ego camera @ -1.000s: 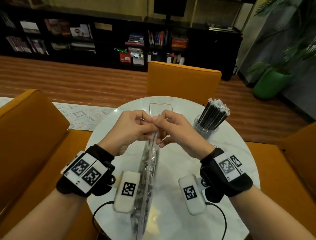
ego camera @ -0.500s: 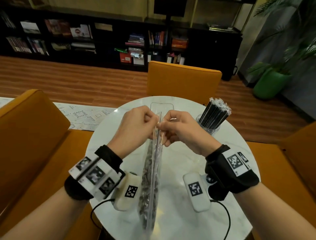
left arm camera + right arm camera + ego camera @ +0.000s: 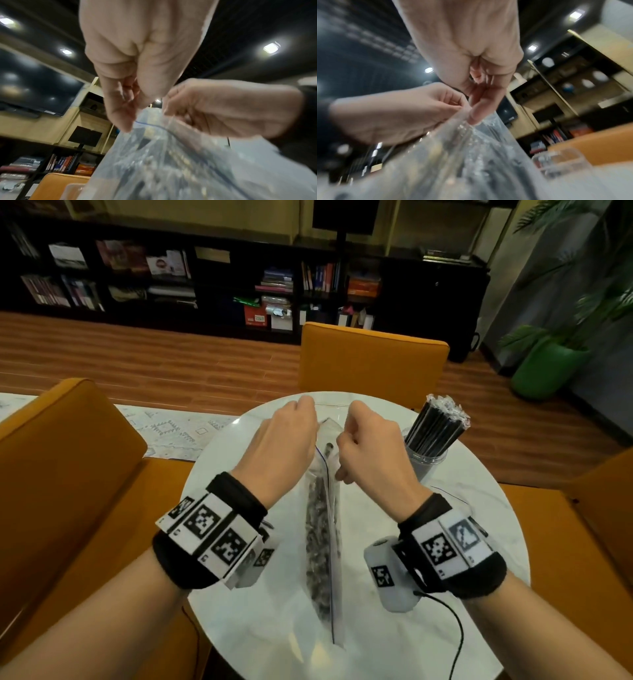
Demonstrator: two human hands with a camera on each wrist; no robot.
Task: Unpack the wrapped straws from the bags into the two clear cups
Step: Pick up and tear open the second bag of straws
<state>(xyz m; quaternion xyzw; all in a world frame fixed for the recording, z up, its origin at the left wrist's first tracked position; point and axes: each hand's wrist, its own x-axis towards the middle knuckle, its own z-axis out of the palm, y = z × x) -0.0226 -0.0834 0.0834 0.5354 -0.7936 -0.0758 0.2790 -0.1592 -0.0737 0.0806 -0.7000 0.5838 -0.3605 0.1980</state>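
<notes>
Left hand (image 3: 286, 446): fingers curled, pinching the left lip of the bag (image 3: 323, 535) at its mouth. Right hand (image 3: 371, 455): fingers curled, pinching the right lip of the same mouth. The two hands are raised side by side above the tabletop (image 3: 479, 529), close together but apart, with the mouth of the bag parted between them.

The bag is clear plastic with a thin blue seal line. It hangs down from the hands toward the person, lower end at the tabletop. It contains dark wrapped straws (image 3: 317, 542), packed along its length. In the left wrist view the blue line runs from the left fingers (image 3: 120, 119) across to the right hand (image 3: 223, 108). In the right wrist view the right fingers (image 3: 481, 111) and the left hand (image 3: 399, 115) meet at the top edge of the bag (image 3: 453, 155).

To the right of the right hand, a cup (image 3: 426, 462) stands on the tabletop, filled with upright black straws in clear wrappers. Beyond the hands, a second clear cup (image 3: 559, 159) is partly visible; both wrist views are blurred, and its contents cannot be determined.
</notes>
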